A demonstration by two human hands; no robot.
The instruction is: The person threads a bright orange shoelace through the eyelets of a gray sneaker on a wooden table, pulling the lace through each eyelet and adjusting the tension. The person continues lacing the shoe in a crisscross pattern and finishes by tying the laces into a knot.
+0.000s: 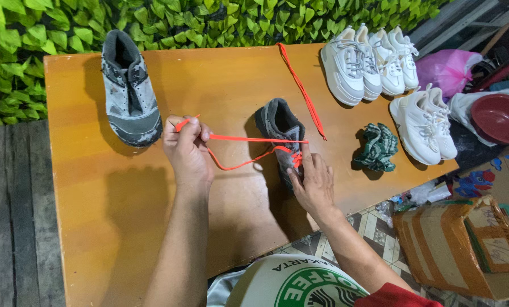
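Glossy wooden table point(124, 216), cloth lace point(249, 139)

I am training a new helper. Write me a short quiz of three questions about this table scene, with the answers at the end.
1. True or false: the left hand pinches an orange lace pulled sideways from the grey shoe.
2. What does the right hand rest on?
A) the green cloth
B) the grey shoe being laced
C) the cardboard box
3. Fill in: a second orange lace lies loose on the wooden ____.

Key: 1 true; 2 B; 3 table.
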